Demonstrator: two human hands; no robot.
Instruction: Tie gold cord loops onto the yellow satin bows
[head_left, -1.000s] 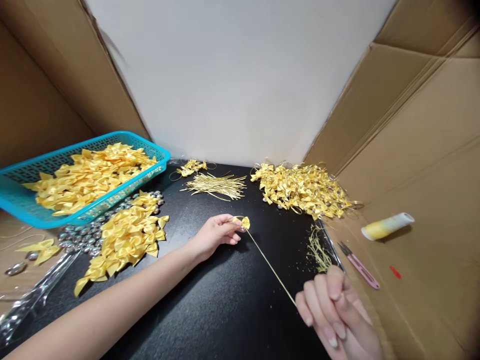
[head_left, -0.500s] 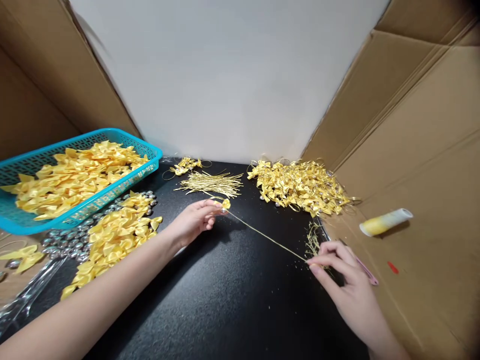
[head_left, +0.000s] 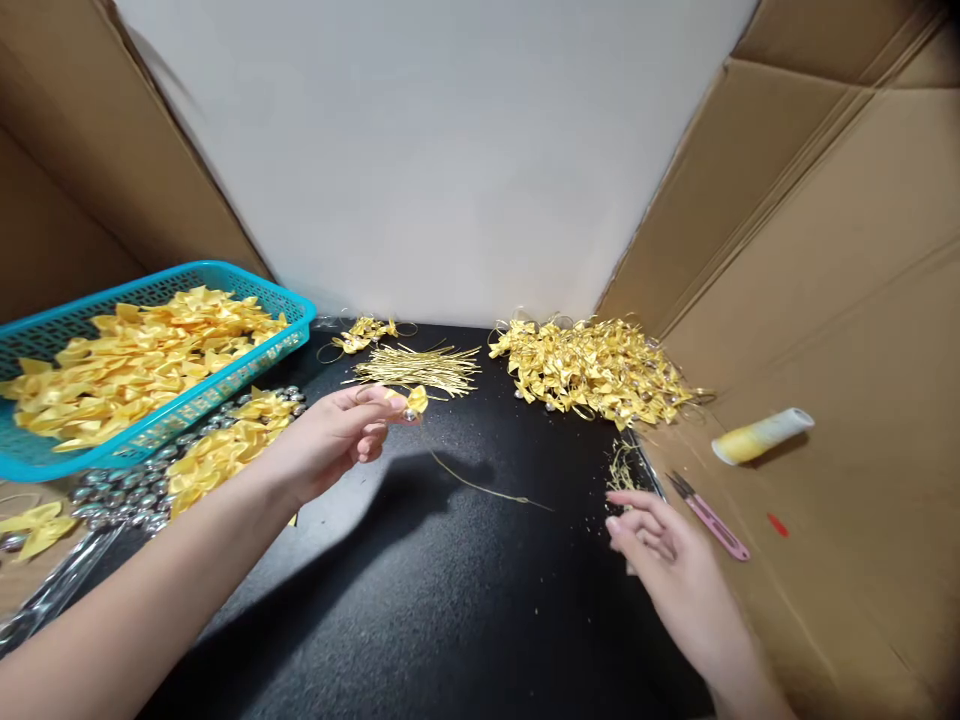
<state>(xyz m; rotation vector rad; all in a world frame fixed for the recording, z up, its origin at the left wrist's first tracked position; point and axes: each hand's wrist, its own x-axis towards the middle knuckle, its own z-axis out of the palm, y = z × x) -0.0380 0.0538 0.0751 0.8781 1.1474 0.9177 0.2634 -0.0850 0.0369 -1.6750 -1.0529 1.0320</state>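
My left hand (head_left: 334, 435) pinches a small yellow ribbon bow (head_left: 418, 401) with a shiny silver ball on it, held above the black table. From the bow a thin gold cord (head_left: 480, 486) hangs in a curve to the right, with a small knot close to its loose end. My right hand (head_left: 667, 560) is apart from the cord, thumb and index finger separated and nothing visible between them. Just beyond its fingertips lie gold cord scraps (head_left: 621, 468). Pink-handled thread snips (head_left: 716, 525) rest to its right on cardboard.
Yellow bows fill a blue basket (head_left: 274, 360) at left, with loose bows (head_left: 206, 465) and silver balls (head_left: 124, 497) before it. Gold cords (head_left: 424, 368) lie at the back, beside a heap of finished-looking bows (head_left: 600, 370). A yellow-white tube (head_left: 761, 437) lies at right.
My right hand has let go of the cord's end, which now hangs slack. My left hand has moved left with the bow. The snips now show more fully.
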